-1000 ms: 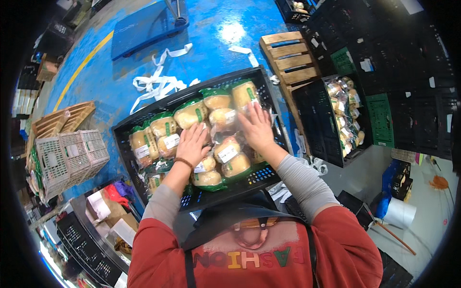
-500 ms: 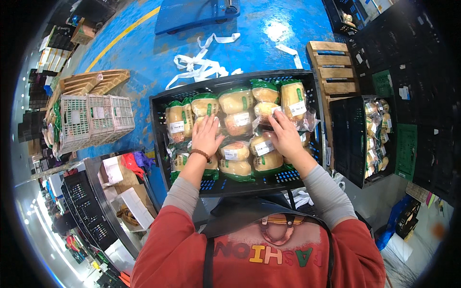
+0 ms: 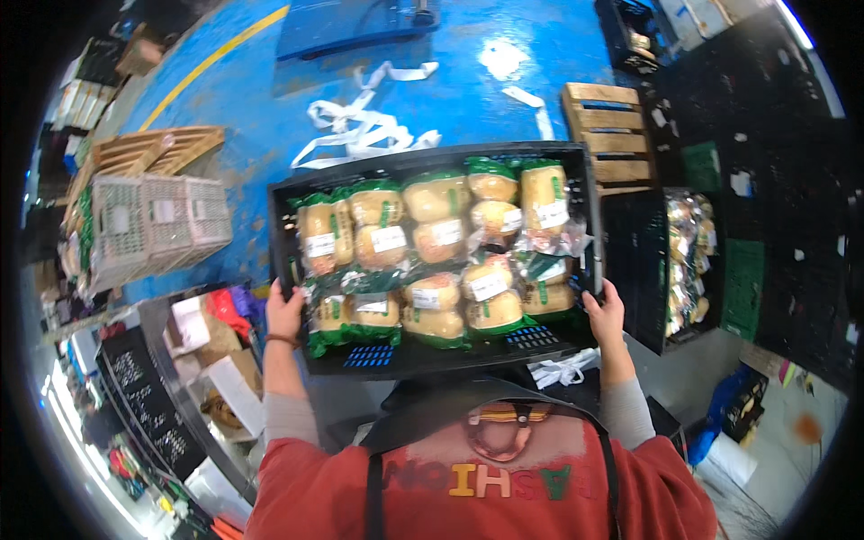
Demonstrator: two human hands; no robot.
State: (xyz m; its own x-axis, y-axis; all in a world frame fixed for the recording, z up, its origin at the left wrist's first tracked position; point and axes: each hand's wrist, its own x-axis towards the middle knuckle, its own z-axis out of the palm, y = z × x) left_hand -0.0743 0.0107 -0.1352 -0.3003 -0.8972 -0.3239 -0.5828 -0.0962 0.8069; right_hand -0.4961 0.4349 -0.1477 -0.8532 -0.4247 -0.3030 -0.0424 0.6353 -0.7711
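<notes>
A black plastic crate lies in front of me, filled with two rows of clear packs. The packs hold pale, yellow-brown, potato-like vegetables and have green ends and white labels. My left hand grips the crate's left side, its fingers closed over the rim. On the opposite side my right hand is closed round the right rim, thumb and fingers partly hidden by the wall. Neither hand touches a pack.
White strapping lies loose on the blue floor beyond the crate. Wooden pallets and another black crate of packs stand at right. Pale lattice crates are at left. A blue platform cart is at the far side.
Both hands have left the tops of the packs and moved outward and nearer to me, onto the crate's left and right sides. The crate sits slightly differently in view.
</notes>
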